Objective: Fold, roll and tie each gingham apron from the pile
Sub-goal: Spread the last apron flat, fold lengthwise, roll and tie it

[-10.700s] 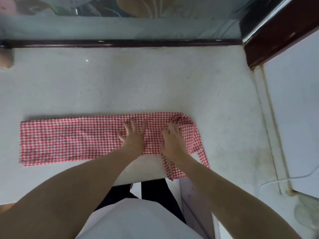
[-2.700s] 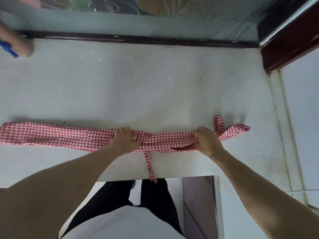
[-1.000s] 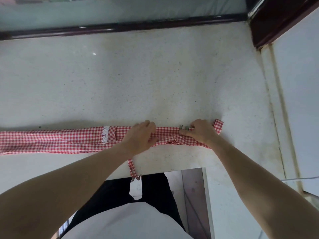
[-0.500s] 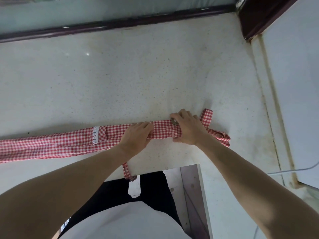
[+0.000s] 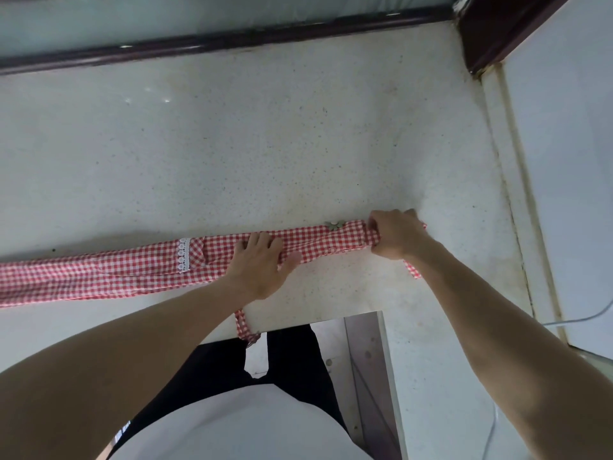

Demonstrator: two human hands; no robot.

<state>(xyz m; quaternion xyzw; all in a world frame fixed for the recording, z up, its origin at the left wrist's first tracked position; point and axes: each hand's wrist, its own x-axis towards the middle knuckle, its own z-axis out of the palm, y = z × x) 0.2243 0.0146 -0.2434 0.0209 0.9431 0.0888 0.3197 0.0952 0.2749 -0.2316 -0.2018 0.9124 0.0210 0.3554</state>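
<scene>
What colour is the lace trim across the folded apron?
White, a scalloped lace trim crossing the red-and-white gingham apron; the head view shows it.

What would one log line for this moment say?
apron: folded strip on counter | right hand: rolling its end | left hand: pressing it flat | tie: not yet

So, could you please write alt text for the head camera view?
A person's right hand grips the end of a narrow folded red gingham apron on a pale counter, starting a roll, while the left hand presses its middle.
</scene>
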